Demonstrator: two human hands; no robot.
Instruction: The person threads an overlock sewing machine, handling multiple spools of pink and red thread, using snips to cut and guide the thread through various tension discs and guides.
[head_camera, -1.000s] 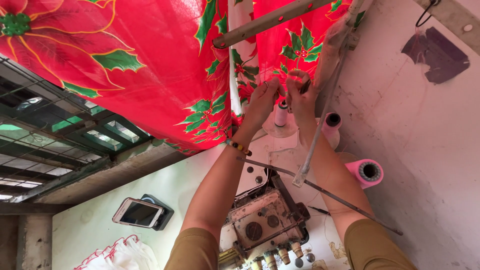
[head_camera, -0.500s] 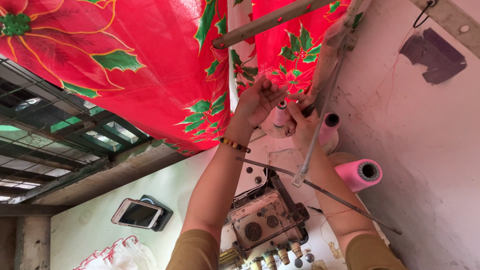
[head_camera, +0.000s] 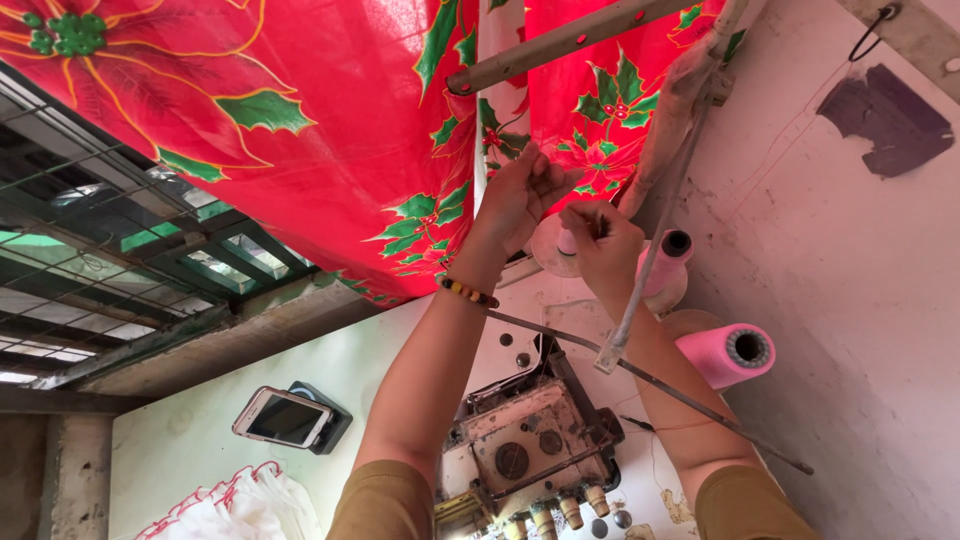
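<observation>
Both my arms reach out over a worn overlock sewing machine (head_camera: 525, 455). My left hand (head_camera: 520, 195), with a beaded bracelet (head_camera: 467, 292) at the wrist, has its fingertips pinched together just above a pale thread spool (head_camera: 553, 250); any thread between them is too fine to see. My right hand (head_camera: 603, 245) is closed around the top of that spool. Two pink thread cones stand just beyond it, one (head_camera: 668, 258) beside my right hand and one (head_camera: 730, 355) further right. A thin metal rod (head_camera: 690, 400) crosses under both forearms.
A red cloth with a leaf and flower print (head_camera: 330, 130) hangs across the top, with a grey pipe (head_camera: 560, 45) over it. A phone (head_camera: 283, 417) lies on a small stand at the left, white fabric with red trim (head_camera: 230, 505) near it. A white cord (head_camera: 650, 260) runs past my right hand.
My right hand has come down from beside the left one onto the spool. My left hand has stayed nearly in place, its fingers drawing closer together.
</observation>
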